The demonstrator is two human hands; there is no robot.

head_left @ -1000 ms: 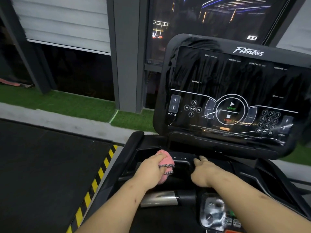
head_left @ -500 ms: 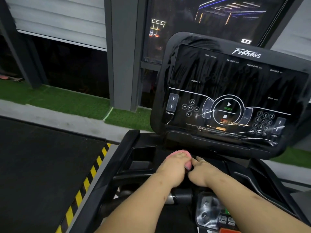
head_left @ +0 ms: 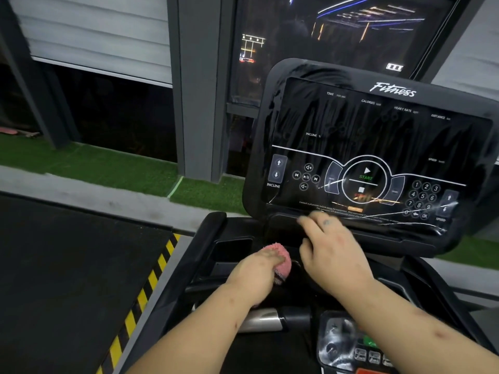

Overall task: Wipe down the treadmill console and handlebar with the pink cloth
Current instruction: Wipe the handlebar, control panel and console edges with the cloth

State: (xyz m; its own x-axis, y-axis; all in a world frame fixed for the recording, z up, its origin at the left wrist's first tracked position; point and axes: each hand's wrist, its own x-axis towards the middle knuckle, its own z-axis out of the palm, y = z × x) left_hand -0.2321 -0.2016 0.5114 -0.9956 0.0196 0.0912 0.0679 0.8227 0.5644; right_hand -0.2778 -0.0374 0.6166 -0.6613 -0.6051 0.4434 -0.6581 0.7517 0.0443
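Left hand [head_left: 256, 275], grip bunched round pink cloth [head_left: 282, 259], low beneath treadmill console [head_left: 378, 130]; right hand [head_left: 334, 252] higher, fingers loosely spread at console's bottom edge.

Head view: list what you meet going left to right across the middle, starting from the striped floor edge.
Yellow-and-black hazard stripe → left hand → pink cloth it grips → right hand → number keypad on the console.
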